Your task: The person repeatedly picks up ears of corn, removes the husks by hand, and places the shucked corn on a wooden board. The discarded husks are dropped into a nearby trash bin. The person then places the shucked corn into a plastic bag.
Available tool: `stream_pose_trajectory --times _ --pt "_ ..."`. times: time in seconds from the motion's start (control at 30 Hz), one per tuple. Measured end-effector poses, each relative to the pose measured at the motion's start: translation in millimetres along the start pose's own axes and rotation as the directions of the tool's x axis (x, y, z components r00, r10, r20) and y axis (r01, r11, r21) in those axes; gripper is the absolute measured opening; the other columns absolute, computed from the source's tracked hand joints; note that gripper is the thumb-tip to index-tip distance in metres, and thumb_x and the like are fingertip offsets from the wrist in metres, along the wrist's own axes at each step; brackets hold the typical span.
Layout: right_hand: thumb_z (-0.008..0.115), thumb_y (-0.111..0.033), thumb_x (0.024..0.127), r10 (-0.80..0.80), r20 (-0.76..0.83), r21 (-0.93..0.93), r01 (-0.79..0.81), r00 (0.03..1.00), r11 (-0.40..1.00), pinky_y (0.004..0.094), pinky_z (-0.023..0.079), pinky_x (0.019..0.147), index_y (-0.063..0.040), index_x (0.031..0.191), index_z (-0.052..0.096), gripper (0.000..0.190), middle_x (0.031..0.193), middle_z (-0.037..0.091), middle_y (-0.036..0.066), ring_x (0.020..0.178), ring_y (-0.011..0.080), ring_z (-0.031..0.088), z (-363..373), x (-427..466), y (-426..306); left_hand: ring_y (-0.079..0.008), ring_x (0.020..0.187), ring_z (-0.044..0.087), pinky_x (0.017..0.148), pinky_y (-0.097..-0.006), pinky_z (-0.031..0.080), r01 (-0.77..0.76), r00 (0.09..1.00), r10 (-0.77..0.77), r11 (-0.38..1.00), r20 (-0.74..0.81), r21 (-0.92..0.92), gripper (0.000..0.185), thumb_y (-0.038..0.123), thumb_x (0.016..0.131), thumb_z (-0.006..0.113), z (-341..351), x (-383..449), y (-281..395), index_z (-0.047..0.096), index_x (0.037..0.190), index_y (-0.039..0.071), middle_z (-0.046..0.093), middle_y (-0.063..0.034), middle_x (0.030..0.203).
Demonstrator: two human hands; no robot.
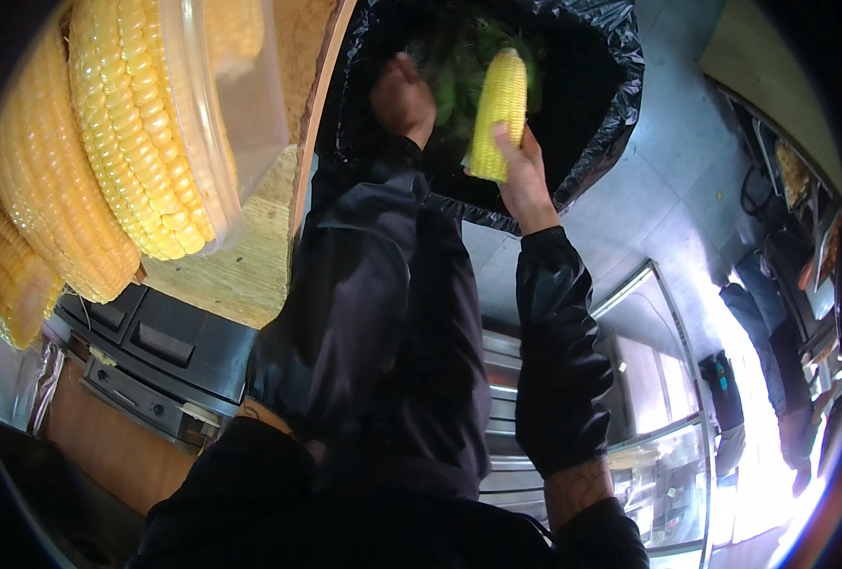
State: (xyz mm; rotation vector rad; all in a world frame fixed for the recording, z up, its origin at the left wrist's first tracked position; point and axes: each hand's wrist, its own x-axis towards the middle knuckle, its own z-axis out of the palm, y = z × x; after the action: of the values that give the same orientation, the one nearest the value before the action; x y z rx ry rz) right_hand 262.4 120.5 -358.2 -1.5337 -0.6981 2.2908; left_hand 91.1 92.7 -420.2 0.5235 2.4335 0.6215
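Observation:
My right hand (524, 174) grips the lower end of a husked ear of yellow corn (504, 107), held tilted over a bin lined with a black plastic bag (623, 78). To its left, my left hand (403, 96) is over the same bin, blurred, its fingers curled; whether it holds anything is not clear. Green corn husks (456, 78) lie down inside the bin, partly blurred and in shadow. Black sleeve covers are on both my forearms.
Several husked ears of corn (132, 128) lie at the upper left by a clear plastic container (257, 121), on a wooden table (250, 263). A glass display case (663, 455) stands at the lower right. Beyond it, people (769, 334) are at the right edge.

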Motion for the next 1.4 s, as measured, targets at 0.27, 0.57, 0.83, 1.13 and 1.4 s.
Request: stream_pose_trajectory --times 0.27,0.57,0.83,1.13,1.4 --pt "0.089 -0.018 0.07 -0.242 0.089 -0.823 0.208 0.966 0.529 0.0361 0.061 0.078 -0.002 0.131 0.045 0.076 0.109 0.061 0.008 0.101 0.0183 0.065 -9 0 -15 -0.0415 0.121 0.058 0.104 -0.0428 0.044 -0.024 0.884 0.213 0.91 0.417 -0.413 0.077 0.064 0.099 0.045 11 -12 41 0.046 0.141 0.0 0.059 -0.029 0.131" --pt "0.088 -0.015 0.068 -0.129 -0.029 -0.495 0.098 0.991 0.863 0.0396 0.056 0.088 -0.002 0.136 0.046 0.081 0.116 0.064 0.014 0.094 0.0297 0.067 1 -18 -3 -0.0386 0.076 0.068 0.073 -0.048 0.051 -0.209 0.973 0.214 0.976 0.085 -0.067 0.053 0.037 0.107 0.045 11 -4 45 0.069 0.076 0.002 0.07 -0.021 0.081" --pt "0.07 -0.024 0.089 -0.477 0.099 -0.624 0.427 0.874 0.654 0.0363 0.057 0.081 -0.007 0.149 0.041 0.069 0.14 0.056 0.017 0.118 0.0296 0.061 15 -19 9 -0.0233 0.104 0.066 0.093 -0.0367 0.053 0.617 0.771 -0.036 0.289 0.636 -0.732 0.062 0.059 0.099 0.054 0 -42 26 0.054 0.132 0.007 0.068 -0.0139 0.115" --pt "0.056 -0.033 0.103 -0.491 0.117 -0.786 0.383 0.863 0.486 0.0373 0.051 0.061 0.005 0.121 0.053 0.041 0.093 0.066 0.019 0.078 0.0313 0.066 13 -10 15 -0.0193 0.096 0.067 0.084 -0.0346 0.055 0.569 0.762 -0.043 0.52 0.646 -0.637 0.073 0.071 0.1 0.036 4 -36 14 0.058 0.128 0.007 0.068 -0.0086 0.108" --pt "0.061 -0.024 0.101 -0.645 -0.104 -0.828 0.293 0.757 0.478 0.042 0.046 0.054 0.003 0.08 0.059 0.034 0.067 0.06 0.023 0.058 0.038 0.059 -2 6 -1 -0.0247 0.088 0.072 0.079 -0.0373 0.059 0.708 0.603 0.214 0.3 0.769 -0.639 0.075 0.071 0.1 0.039 -35 -45 -1 0.059 0.129 0.004 0.071 -0.0143 0.099"
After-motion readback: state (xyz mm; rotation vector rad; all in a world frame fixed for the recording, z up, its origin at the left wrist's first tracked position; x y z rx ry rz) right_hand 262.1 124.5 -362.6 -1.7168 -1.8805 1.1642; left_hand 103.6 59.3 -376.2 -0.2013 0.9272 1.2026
